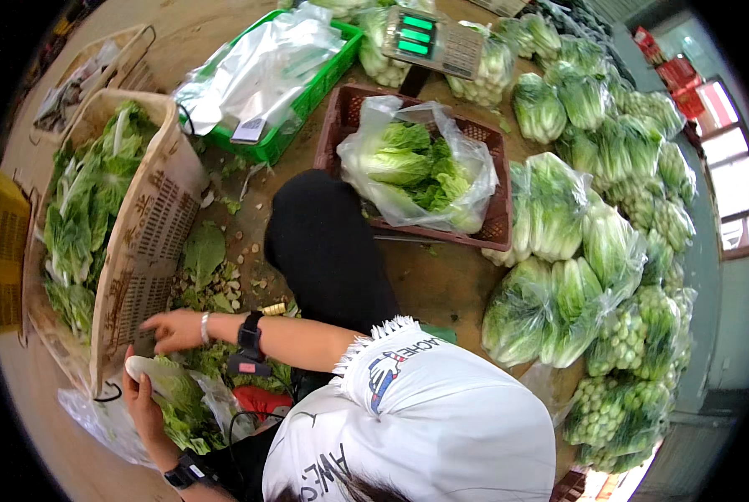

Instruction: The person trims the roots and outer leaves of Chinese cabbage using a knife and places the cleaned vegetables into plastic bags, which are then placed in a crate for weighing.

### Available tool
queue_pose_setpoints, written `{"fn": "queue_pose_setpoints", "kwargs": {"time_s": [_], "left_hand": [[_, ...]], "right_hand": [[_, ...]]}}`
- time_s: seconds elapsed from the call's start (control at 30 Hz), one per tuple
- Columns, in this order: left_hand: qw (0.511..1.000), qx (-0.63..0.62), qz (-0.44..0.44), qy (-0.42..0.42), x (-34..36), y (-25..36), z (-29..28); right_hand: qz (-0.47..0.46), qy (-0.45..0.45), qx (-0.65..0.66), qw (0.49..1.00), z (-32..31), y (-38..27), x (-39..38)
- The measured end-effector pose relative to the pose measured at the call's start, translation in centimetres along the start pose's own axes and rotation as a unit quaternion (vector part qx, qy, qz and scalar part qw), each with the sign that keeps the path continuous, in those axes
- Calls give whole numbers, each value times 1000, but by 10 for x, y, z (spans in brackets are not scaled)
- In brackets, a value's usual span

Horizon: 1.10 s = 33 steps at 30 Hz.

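Our left hand (144, 410) is closed around the pale butt of a leafy head (169, 378), with the fingers along its outer side and the thumb near its face; our right hand (174, 332) is just beyond that butt, forefinger extended, and we cannot tell whether it grips anything. The step appears to be cleaning the butt end. For good results, we should support the head from below, turn it with the left hand, work with the right in short strokes directed away from the left thumb, and press lightly, since the outer leaves probably tear easily. Clear plastic (220, 402) lies beside the leaves, to the right of the left hand, and could snag them. Immediately left of both hands, the wall of the cream crate (140, 243), loaded with loose leaves (98, 209), limits outward elbow and finger travel. Ahead of the right hand, trimmings (224, 284) litter the floor; to its right and ahead, our bent knee (320, 226) obstructs the direct path to the brown crate (497, 238), which holds an open bag of greens (416, 163). Farther right stand bagged cabbages (546, 305); well ahead is the green crate (266, 151).
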<state>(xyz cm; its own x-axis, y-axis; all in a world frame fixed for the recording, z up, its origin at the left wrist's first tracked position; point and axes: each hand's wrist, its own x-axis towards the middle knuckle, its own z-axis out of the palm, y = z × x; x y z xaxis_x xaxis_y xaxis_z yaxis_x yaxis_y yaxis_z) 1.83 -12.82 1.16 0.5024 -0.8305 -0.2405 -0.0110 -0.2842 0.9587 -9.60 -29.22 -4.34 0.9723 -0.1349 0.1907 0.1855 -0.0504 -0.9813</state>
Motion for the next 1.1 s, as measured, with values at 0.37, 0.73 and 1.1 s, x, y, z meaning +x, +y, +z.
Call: {"fn": "queue_pose_setpoints", "kwargs": {"time_s": [0.37, 0.73, 1.1], "left_hand": [[943, 301, 11, -144, -31, 50, 0], [948, -245, 179, 92, -52, 42, -49], [931, -279, 186, 144, -34, 16, -40]], "right_hand": [[34, -112, -488, 865, -5, -78, 0], [-430, 288, -499, 695, 2, -144, 211], [-61, 8, -43, 997, 27, -102, 83]]}}
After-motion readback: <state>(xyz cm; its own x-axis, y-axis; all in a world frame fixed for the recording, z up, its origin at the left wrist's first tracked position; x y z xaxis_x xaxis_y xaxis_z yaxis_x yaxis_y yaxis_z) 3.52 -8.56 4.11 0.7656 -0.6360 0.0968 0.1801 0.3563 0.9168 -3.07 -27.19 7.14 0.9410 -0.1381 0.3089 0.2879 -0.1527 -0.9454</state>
